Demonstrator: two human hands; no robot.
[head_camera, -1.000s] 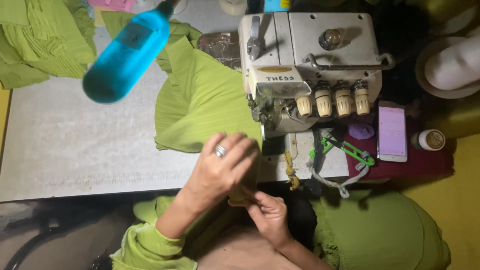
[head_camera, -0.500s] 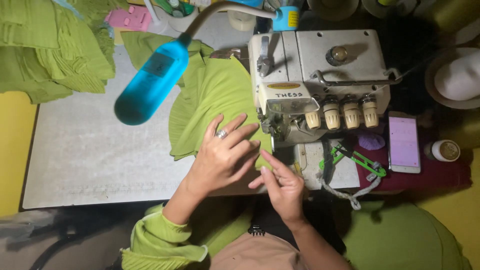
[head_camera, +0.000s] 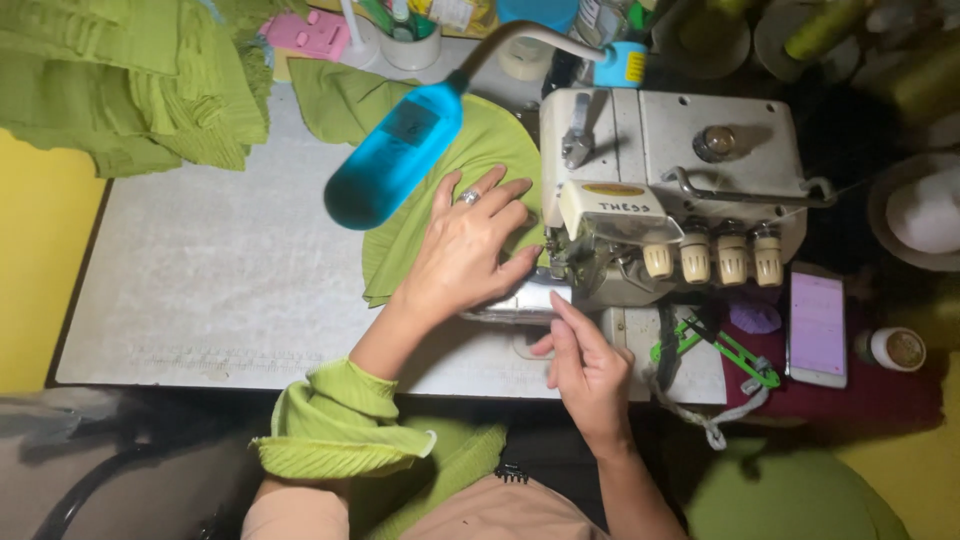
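Both hands have advanced toward the sewing machine (head_camera: 660, 190): left hand (head_camera: 470, 250) spread flat, pressing green fabric (head_camera: 440, 210) on the bench (head_camera: 210, 290); right hand (head_camera: 585, 365), at five o'clock, loosely open, fingertips beside the presser foot. Blue lamp (head_camera: 390, 160) hangs at eleven o'clock.

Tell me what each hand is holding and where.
Nothing is gripped. The left hand lies flat on the green fabric near the sewing machine's needle; the right hand rests at the table edge.
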